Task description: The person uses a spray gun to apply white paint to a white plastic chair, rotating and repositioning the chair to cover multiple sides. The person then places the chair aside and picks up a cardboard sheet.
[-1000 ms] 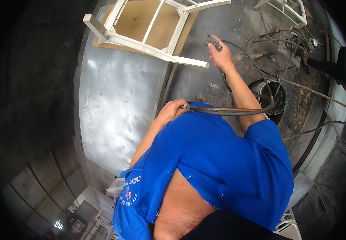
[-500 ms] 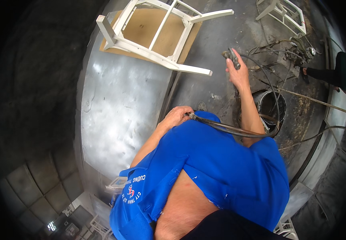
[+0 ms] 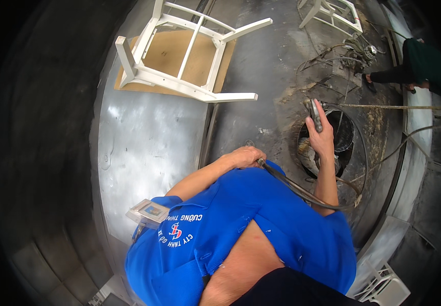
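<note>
My right hand [image 3: 322, 133] is wrapped round a spray gun [image 3: 316, 116], raised just past the rim of a round bucket [image 3: 343, 122]. In front of my body, my left hand [image 3: 245, 157] is closed on the fitting end of a dark hose [image 3: 294, 186]; what lies inside the fist is hidden. From there the hose runs to the right, across my front and under my right forearm. Ahead on the left, a white wooden chair frame [image 3: 174, 87] rests with its legs sticking out on a brown board [image 3: 169, 53]. Neither hand touches the frame.
The board lies on a shiny metal sheet [image 3: 149, 132]. Tangled hoses [image 3: 355, 53] and a thin pole [image 3: 393, 106] are on the right. Another person in dark clothes [image 3: 426, 66] stands there. A second white chair frame [image 3: 332, 14] is at the far right.
My right hand with the spray gun has come back nearer to me, beside the bucket. My left hand keeps its grip on the hose end. The whole view has shifted somewhat.
</note>
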The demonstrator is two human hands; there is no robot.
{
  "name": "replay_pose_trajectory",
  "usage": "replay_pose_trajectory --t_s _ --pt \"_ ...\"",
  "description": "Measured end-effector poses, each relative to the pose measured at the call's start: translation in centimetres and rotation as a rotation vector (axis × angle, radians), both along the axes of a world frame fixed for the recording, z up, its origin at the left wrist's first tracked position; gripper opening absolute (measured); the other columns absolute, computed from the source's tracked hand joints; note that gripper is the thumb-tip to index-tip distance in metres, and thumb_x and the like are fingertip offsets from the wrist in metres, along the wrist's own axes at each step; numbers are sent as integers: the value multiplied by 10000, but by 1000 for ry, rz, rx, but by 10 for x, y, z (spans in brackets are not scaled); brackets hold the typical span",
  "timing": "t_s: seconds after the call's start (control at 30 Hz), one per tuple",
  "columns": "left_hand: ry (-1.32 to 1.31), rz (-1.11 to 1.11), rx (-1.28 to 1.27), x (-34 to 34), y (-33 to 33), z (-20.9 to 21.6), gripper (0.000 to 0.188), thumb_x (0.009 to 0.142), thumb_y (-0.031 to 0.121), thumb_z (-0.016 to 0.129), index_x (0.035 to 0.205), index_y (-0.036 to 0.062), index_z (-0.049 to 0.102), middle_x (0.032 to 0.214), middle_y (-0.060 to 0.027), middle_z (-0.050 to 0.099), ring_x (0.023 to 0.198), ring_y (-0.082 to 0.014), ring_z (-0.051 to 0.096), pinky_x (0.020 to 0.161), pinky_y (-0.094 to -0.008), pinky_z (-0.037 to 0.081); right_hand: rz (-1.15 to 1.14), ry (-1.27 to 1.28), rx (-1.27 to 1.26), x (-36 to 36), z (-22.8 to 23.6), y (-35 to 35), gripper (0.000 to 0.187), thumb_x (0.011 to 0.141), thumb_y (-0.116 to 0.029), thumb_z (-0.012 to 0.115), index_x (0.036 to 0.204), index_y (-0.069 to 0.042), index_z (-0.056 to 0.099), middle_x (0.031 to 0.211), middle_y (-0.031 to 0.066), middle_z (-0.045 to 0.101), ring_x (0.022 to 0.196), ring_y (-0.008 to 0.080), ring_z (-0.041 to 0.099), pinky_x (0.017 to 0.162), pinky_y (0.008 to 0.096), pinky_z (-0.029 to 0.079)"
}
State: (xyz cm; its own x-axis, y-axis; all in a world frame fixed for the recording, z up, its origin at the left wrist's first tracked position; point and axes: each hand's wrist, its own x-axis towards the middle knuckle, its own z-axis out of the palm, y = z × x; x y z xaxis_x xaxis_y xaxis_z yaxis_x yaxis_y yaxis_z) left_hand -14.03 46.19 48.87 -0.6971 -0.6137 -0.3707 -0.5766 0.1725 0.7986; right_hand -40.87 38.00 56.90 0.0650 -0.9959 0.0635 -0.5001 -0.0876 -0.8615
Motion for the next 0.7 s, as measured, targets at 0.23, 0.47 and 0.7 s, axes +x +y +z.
replay_pose_trajectory --t_s 0.23,0.47,0.7 --pt "106 -269 -33 -9 26 -32 301 891 177 747 1182 110 707 1085 -136 732 1062 -374 681 892 -472 532 -215 -143 96 -2 17 95 563 1002 -133 668 1541 -120 505 1278 123 688 1091 166 650 942 322 515" --pt "105 -523 -52 8 77 -55 355 879 129 759 1226 103 689 1177 -120 717 1122 -345 670 941 -451 529 -407 -164 11 44 20 200 545 1008 -107 634 1539 -114 513 976 59 722 816 112 652 758 279 538" --pt "-7 -586 142 13 113 -51 402 914 134 735 1309 131 661 1191 -146 715 1145 -348 670 939 -465 529 -474 -109 67 81 14 302 576 983 -160 676 1532 -93 517 947 69 722 832 136 664 766 307 545"
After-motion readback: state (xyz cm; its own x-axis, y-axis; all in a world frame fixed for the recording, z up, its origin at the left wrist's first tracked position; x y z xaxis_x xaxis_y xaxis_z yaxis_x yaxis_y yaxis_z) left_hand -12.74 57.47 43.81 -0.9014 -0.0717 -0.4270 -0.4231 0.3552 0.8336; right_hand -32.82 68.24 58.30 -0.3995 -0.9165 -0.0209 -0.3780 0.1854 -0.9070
